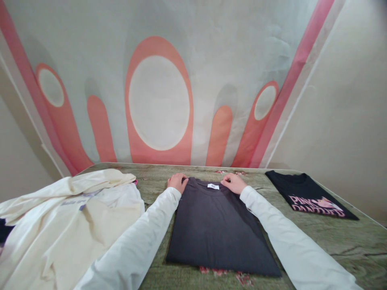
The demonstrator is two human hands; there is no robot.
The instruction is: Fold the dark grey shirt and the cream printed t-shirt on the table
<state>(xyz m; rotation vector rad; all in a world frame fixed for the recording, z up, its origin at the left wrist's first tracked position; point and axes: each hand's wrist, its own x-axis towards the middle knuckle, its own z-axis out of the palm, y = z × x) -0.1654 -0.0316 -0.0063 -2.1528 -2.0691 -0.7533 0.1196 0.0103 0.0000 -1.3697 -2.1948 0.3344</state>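
Observation:
A dark grey T-shirt (217, 229) lies folded into a neat rectangle in front of me, its neckline at the far end with a white label (213, 186) inside the collar. My left hand (177, 182) is at the far left shoulder corner, fingers closed on the fabric edge. At the opposite shoulder corner, my right hand (233, 183) pinches the edge between thumb and fingers. Both forearms, in white sleeves, reach along the two sides of the shirt.
A loose heap of cream and white garments (75, 221) covers the table's left side. On the right lies a folded black T-shirt (311, 195) with pink lettering. The wood-patterned tabletop (341, 241) ends at a wall hung with a pink-and-grey printed backdrop (202, 80).

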